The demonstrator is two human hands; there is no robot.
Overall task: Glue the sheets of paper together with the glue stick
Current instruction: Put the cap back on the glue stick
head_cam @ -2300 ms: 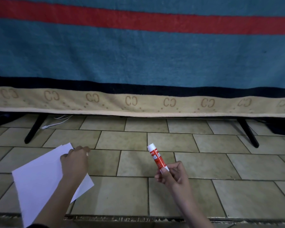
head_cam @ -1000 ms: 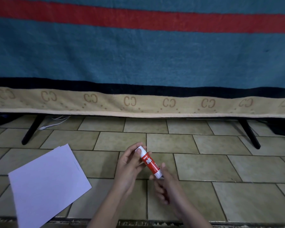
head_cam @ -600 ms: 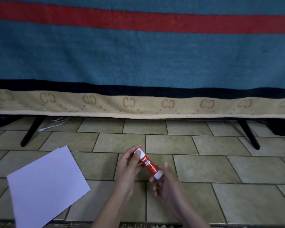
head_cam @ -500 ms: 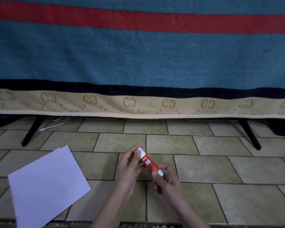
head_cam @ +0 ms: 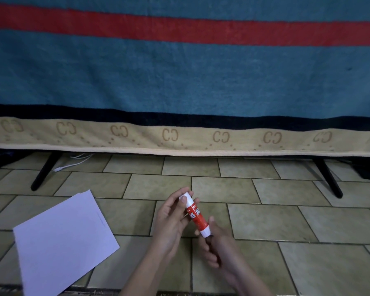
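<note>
While the glue stick [head_cam: 195, 214] is held tilted above the floor [head_cam: 286, 221], the left hand [head_cam: 171, 218] pinches its white cap and the right hand [head_cam: 217, 246] grips its base with curled fingers. I think the cap is now to be removed: better to pull straight along the stick, holding the base firm. White sheets [head_cam: 62, 240] lie on the tiles, well to the left, not yet glued.

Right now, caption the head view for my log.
Both hands, left hand and right hand, hold capped glue stick beside paper sheets.
</note>
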